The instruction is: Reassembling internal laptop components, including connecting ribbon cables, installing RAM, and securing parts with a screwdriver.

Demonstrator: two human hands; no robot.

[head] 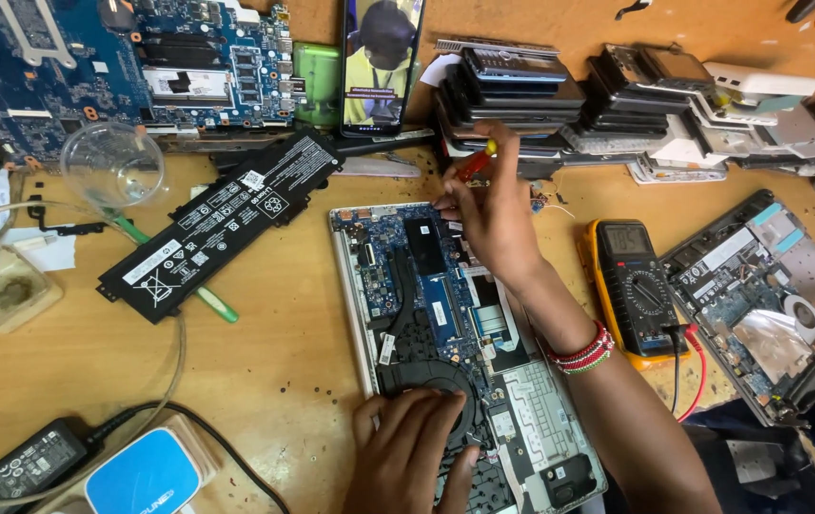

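Note:
An opened laptop (374, 314) lies on the wooden bench with its blue circuit board (398, 252) and black fan exposed. My right hand (491, 214) grips a small screwdriver with a red and yellow handle (476, 164), its tip down at the far right corner of the board. A red and white beaded bracelet (581, 350) sits on that wrist. My left hand (409, 455) rests flat on the fan area at the laptop's near end, fingers spread, holding nothing.
A long black battery pack (222, 224) lies left of the laptop, over a green pen. A yellow multimeter (636, 286) and another opened laptop (759, 300) are on the right. Stacked phones (512, 90), a lit phone (382, 62), a motherboard (65, 67), a plastic cup (112, 167) and a power adapter (22, 462) surround them.

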